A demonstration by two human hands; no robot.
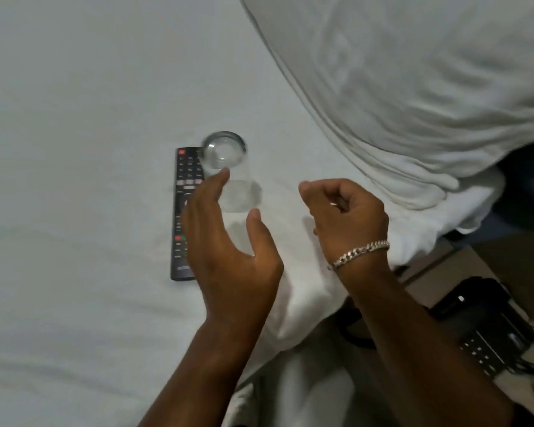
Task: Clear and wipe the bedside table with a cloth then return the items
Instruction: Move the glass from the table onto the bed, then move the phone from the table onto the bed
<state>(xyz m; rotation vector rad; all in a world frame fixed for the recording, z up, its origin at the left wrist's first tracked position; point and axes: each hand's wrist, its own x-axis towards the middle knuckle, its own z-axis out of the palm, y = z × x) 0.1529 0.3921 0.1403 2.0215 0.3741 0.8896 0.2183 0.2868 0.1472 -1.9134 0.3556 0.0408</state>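
Observation:
A clear drinking glass stands on the white bed sheet, with a black remote control lying lengthwise just left of it. My left hand is cupped open right beside the glass, fingers and thumb spread around its near side, fingertips at its wall but not closed on it. My right hand, with a silver chain bracelet at the wrist, hovers to the right of the glass with fingers loosely curled and nothing in them. No cloth is in view.
A large white pillow fills the upper right. At the lower right, past the bed's edge, a black telephone with a keypad and cords sits on a brown surface.

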